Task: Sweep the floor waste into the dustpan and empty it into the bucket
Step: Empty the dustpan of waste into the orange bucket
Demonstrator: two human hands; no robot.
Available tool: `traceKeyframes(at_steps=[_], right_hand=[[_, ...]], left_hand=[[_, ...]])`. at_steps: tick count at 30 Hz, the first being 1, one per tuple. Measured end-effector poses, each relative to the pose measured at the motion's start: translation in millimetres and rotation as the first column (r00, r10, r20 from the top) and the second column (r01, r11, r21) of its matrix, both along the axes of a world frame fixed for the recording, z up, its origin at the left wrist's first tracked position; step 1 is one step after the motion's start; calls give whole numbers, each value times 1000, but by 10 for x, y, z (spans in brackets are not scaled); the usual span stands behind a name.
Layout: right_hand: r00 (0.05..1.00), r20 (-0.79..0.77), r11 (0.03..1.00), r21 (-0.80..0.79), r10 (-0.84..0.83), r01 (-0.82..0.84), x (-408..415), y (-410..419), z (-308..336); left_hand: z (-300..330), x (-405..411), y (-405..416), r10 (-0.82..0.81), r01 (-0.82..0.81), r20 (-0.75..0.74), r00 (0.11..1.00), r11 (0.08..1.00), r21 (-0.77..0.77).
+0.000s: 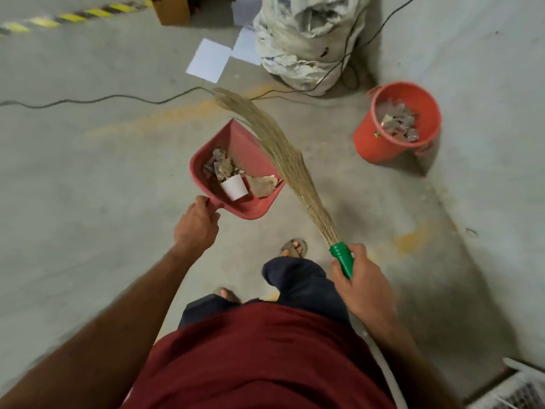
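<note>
My left hand [196,224] grips the handle of a red dustpan [250,143], held above the floor. In the pan lie crumpled paper scraps [221,166] and a white paper cup [234,187]. My right hand [358,278] grips the green handle [343,258] of a grass broom [277,146]. Its bristles cross the pan's right side and point up to the left. An orange bucket [371,143] with paper waste inside stands on the floor to the right, apart from the pan.
A full white sack [298,45] stands against the wall behind the bucket, with black cables [118,98] running across the floor. White paper sheets [209,60] lie near a cardboard box [172,8]. A wall rises on the right. My sandalled feet [293,247] are below the pan.
</note>
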State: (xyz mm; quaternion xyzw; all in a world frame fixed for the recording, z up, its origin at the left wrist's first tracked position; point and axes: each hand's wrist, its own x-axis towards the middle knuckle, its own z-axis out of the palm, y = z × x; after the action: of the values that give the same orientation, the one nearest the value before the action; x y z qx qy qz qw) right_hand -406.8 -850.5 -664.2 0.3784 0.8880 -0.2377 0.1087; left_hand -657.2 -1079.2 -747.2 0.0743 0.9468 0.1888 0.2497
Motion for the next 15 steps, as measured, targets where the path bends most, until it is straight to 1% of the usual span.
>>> traceKeyframes(at_steps=[4,7,10,15], right_hand=[[992,-35,993,-11,-122,121,75,458,-41],[974,-23,973,-48,-227,225,159,828,-25],[946,-23,944,-73,-324,322,250,1192,-26],[908,-5,905,-80,-419,417,302,1827,46]], left_hand=[[77,-231,909,-117,117,33,993,993,14],[129,-350,1526,-198,198,51,979,980,5],[194,-460,2064,-250,252,56,966,967,-26],[295,-621,2997,-315,315,44,948,949,5]])
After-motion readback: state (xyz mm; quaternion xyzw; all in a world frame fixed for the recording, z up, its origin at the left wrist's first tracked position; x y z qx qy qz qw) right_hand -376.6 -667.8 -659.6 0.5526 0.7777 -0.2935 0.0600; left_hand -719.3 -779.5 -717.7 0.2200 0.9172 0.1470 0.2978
